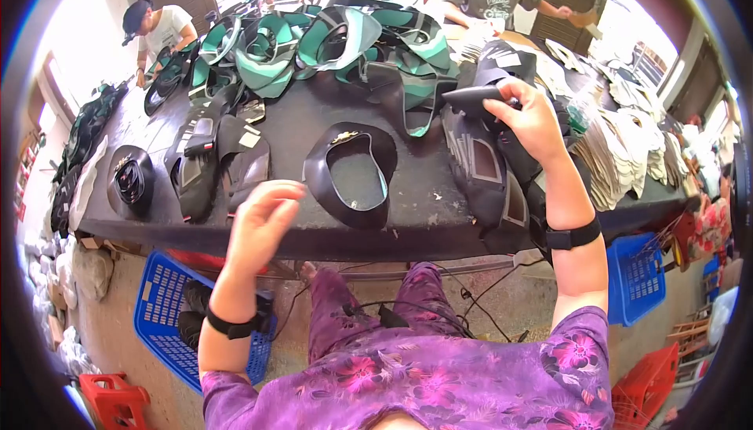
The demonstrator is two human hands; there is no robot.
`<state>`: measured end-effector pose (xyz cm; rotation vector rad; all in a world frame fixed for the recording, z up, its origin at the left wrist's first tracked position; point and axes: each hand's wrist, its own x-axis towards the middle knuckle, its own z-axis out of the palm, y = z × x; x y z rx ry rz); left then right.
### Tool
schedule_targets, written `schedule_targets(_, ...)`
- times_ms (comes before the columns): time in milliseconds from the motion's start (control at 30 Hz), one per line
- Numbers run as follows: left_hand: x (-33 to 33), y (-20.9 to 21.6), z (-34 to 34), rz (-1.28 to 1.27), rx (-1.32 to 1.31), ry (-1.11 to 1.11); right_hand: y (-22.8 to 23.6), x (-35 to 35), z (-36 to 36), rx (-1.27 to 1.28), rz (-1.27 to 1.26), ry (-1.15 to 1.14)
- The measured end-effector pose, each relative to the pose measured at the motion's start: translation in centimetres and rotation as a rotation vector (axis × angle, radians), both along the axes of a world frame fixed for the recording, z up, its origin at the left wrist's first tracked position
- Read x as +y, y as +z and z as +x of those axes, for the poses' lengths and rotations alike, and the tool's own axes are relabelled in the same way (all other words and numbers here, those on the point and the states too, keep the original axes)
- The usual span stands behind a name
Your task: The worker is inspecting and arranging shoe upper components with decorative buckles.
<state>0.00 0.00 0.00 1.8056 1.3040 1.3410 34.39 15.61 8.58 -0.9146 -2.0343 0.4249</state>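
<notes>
My right hand (533, 120) is raised over the right part of the table, thumb and fingers pinching a dark, flat, pointed piece (468, 101). Beneath it lies a stack of black shoe-upper pieces (478, 163) with grey-edged panels. Near the table's front edge is my left hand (265, 214), its fingers loosely bent and apart from the thumb, with nothing visible in it. Just right of that hand, a black looped piece (318, 171) with a pale lining lies flat. Black shoe-upper pieces (196, 167) lie in piles beyond my left hand.
Green-lined black loops (271, 58) are heaped along the table's (423, 187) far side. A coiled black strip (129, 181) lies at left, and pale layered pieces (620, 156) at right. Blue baskets (161, 293) stand below on both sides. Two people work across the table.
</notes>
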Motion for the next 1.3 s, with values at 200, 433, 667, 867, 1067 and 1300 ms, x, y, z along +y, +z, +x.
schedule_targets(200, 0.8, 1.8, 8.1, -0.260, -0.577, -0.327, 2.6, -3.5, -9.0, 0.235, -0.410, 0.482)
schedule_targets(433, 1.3, 1.2, 9.2, -0.200, -1.108, -0.413, 0.9, -5.2, -12.9, 0.151, -0.165, 0.407)
schedule_targets(667, -0.9, 0.6, 10.1, -0.536, -1.224, -0.310, 1.0, -5.7, -13.8, 0.189, -0.059, 0.276)
schedule_targets(867, -0.8, 0.6, 10.4, -0.367, -1.383, -0.369, 0.6, -6.6, -14.8, 0.226, -0.030, 0.300)
schedule_targets(1067, 0.7, 4.6, 9.1, -0.070, -1.484, -0.242, 1.2, -6.6, -14.9, 0.233, -0.076, 0.445)
schedule_targets(1300, 3.4, 10.3, 0.8, 0.186, -1.346, -0.399, -4.1, -2.9, -10.7, -0.204, 0.233, 0.437)
